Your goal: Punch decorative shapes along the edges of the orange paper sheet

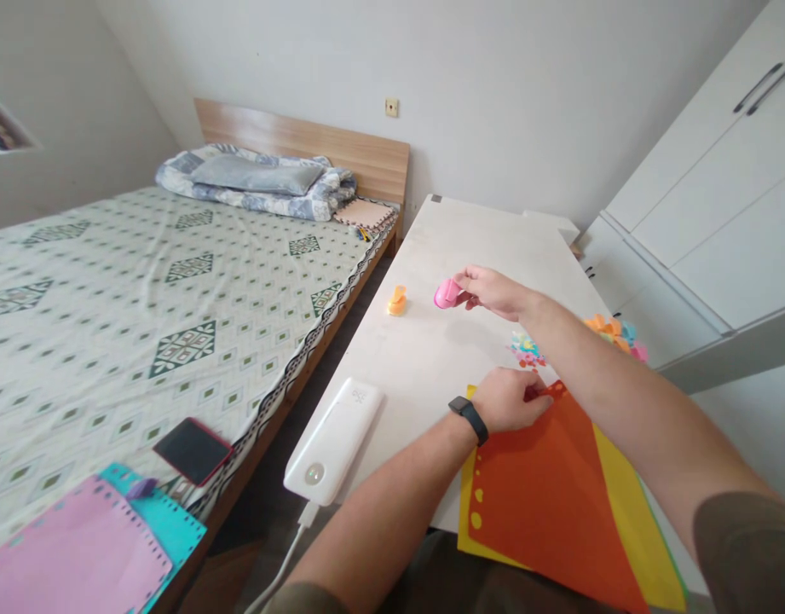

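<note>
My right hand point(487, 290) holds a pink craft punch point(447, 293) above the white table, fingers closed on its right side. An orange craft punch point(397, 300) stands on the table to the left of it. My left hand point(510, 399), with a black band on the wrist, rests at the top edge of an orange-red paper sheet point(551, 495). Its fingers are bent over that edge, and what the fingertips grip is partly hidden. Punched holes run along the sheet's left side and top. Yellow paper point(628, 495) lies underneath.
Small punched paper pieces point(528, 348) lie beyond the sheet, with more colourful items point(613, 331) behind my right forearm. A white power bank point(333, 439) with a cable sits at the table's left edge. The bed holds a phone point(193, 449) and punched pink paper point(78, 554).
</note>
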Available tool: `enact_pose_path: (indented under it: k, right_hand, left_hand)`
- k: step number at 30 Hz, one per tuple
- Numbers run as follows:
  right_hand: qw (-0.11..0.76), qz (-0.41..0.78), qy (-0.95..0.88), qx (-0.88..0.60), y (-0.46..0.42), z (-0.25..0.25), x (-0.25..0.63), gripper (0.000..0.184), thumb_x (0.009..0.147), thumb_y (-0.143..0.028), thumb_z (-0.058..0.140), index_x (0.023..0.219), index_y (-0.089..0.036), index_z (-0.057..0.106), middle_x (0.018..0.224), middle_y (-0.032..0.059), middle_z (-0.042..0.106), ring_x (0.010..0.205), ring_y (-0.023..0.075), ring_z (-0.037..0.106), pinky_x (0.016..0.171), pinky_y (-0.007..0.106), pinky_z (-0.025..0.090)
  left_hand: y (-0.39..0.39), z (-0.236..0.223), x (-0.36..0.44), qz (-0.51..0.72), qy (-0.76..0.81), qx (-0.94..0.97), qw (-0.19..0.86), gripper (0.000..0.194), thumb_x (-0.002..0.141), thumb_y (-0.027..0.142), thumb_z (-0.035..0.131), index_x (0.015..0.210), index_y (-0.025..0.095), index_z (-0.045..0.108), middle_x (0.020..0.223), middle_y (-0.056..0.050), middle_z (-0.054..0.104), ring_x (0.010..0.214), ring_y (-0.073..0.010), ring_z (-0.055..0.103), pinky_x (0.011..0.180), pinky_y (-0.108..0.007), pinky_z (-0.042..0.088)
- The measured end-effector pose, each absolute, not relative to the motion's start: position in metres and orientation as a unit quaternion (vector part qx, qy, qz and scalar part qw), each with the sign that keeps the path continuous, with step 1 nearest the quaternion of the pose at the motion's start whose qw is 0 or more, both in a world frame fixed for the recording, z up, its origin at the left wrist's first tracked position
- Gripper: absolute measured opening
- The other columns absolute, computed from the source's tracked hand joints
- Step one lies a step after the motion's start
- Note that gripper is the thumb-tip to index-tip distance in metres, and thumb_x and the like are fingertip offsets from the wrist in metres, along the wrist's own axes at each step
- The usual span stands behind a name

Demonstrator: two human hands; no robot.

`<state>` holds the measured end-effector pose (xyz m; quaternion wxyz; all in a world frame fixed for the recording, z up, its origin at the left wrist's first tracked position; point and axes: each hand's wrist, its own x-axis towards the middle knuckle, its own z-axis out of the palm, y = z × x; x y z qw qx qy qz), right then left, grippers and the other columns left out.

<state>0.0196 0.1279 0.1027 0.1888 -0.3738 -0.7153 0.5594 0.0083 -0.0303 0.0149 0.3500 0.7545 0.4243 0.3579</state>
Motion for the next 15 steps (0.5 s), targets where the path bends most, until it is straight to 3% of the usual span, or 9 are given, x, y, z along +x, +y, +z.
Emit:
enact_pose_path:
  k: [5,15]
  right_hand:
    - [0.130,0.506,-0.743,-0.418,0.142,0.080,-0.033,0.015,0.102,-0.026,0.058,0.089,-0.019,0.061,0.091,0.0045,0.074,0.082,0.0151,0.063,0.066,0.025,0.041]
    - [0.083,0.495,-0.740,-0.447,0.171,0.034,-0.069,0.014,0.097,-0.028,0.065,0.087,-0.018,0.064,0.087,0.0035,0.068,0.075,0.0138,0.054,0.063,0.024,0.038]
  left_hand:
    - [-0.027,0.012,0.008,0.353,0.410,0.773,0.332,0.020,0.090,0.033,0.059,0.081,0.017,0.069,0.077,-0.003,0.073,0.066,-0.0135,0.062,0.062,-0.024,0.041]
    - [-0.027,0.009,0.008,0.342,0.436,0.764,0.329,0.017,0.087,0.027,0.060,0.089,0.017,0.073,0.091,-0.008,0.078,0.077,-0.0193,0.067,0.071,-0.027,0.049]
